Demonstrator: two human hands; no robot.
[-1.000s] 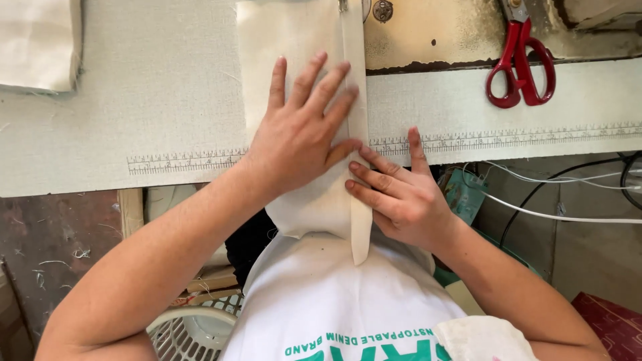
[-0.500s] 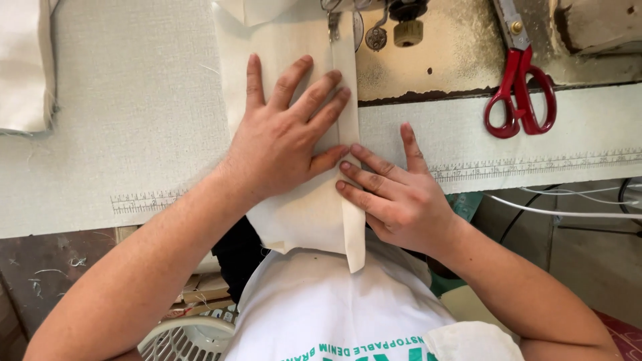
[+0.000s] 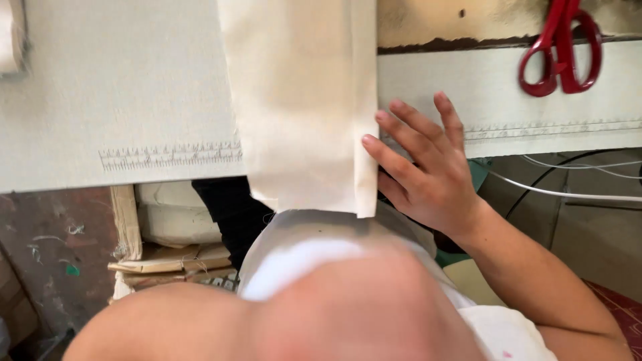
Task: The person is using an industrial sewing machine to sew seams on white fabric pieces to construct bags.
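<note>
The left hand cannot be seen; only a blurred forearm [image 3: 281,314] fills the bottom edge. The red scissors [image 3: 560,47] and cream fabric piece [image 3: 301,100] are cut off at the top.

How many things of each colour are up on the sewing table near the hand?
Cream: 1, the folded cloth strip, with the right hand touching its right edge.
Red: 1, the scissors.
White-grey: 1, the table top with a printed ruler.
Total: 3 things. The left hand is out of view.
</note>
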